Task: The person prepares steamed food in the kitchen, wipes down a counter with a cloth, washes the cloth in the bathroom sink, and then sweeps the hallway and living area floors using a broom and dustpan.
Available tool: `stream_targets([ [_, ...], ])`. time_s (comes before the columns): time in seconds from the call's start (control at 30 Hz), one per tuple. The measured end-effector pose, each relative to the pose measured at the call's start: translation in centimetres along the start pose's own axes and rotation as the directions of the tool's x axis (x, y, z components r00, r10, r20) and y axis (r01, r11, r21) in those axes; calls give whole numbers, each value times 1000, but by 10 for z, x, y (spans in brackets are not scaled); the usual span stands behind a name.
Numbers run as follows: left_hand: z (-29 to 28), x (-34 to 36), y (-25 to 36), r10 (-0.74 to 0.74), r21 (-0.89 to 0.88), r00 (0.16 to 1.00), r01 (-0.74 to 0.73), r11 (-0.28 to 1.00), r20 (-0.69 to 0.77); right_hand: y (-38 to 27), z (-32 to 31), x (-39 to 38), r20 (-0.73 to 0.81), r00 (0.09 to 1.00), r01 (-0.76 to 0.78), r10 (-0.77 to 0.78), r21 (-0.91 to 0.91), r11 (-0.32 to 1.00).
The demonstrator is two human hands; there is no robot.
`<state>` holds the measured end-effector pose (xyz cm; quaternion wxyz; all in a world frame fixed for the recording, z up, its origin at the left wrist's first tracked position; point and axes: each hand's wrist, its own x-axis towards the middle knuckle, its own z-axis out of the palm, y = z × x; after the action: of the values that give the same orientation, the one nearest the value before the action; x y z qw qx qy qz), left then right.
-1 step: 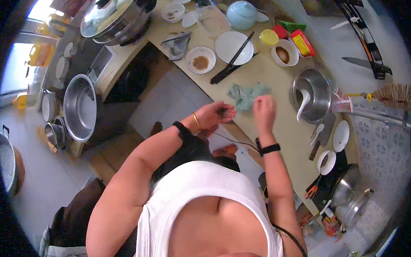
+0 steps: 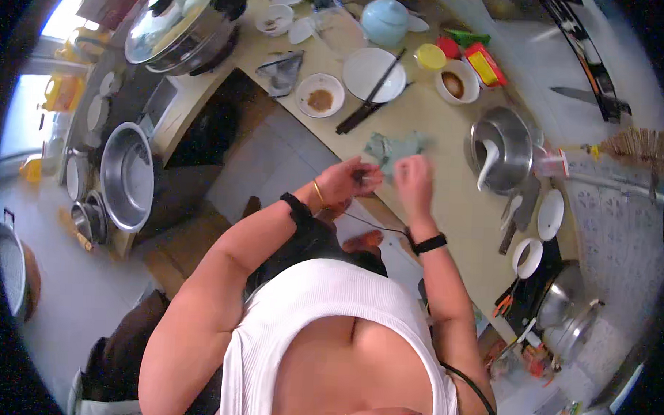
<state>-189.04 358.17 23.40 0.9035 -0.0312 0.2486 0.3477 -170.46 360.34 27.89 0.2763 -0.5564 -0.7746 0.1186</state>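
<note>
My left hand (image 2: 347, 180) is turned palm up and cupped around a small dark clump (image 2: 359, 177), whose kind I cannot make out. Close to its right, my right hand (image 2: 414, 182) is closed with the fingers pinched together; whatever they hold, if anything, is hidden. Just beyond both hands a crumpled pale green plastic bag (image 2: 394, 146) lies on the counter (image 2: 449, 211), partly covered by my right hand. Past the bag are a pair of dark chopsticks (image 2: 372, 99), a white plate (image 2: 360, 68) and a bowl with brown residue (image 2: 320, 96).
A steel pot (image 2: 511, 159) with a white spoon (image 2: 488, 165) stands to the right, near a cleaver (image 2: 521, 207). A bowl of brown sauce (image 2: 457, 82) sits at the back. At far left are a lidded steamer (image 2: 173, 30) and a large metal basin (image 2: 128, 176).
My right hand has moved a little left, toward my left hand. My left hand stays nearly in place, its fingers slightly more curled. The whole view has shifted slightly.
</note>
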Motion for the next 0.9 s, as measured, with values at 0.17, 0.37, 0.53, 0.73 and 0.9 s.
stream_targets([
  [0.17,18,9,8,-69,-55,986,78,995,151,-60,-7,-7,213,968,108,-130,111,988],
  [0.37,4,-4,14,-25,-230,993,50,972,113,-15,4,7,-50,989,-141,138,-79,987],
  [0.53,-2,-26,23,30,-159,999,-36,987,-40,3,68,-19,279,960,-2,37,-125,992],
  [0.73,3,-45,21,5,-126,1000,-7,992,-17,75,78,31,34,975,-212,222,-183,960],
  [0.9,18,-23,17,-83,-106,997,82,991,-3,97,83,60,16,930,-356,367,-198,913],
])
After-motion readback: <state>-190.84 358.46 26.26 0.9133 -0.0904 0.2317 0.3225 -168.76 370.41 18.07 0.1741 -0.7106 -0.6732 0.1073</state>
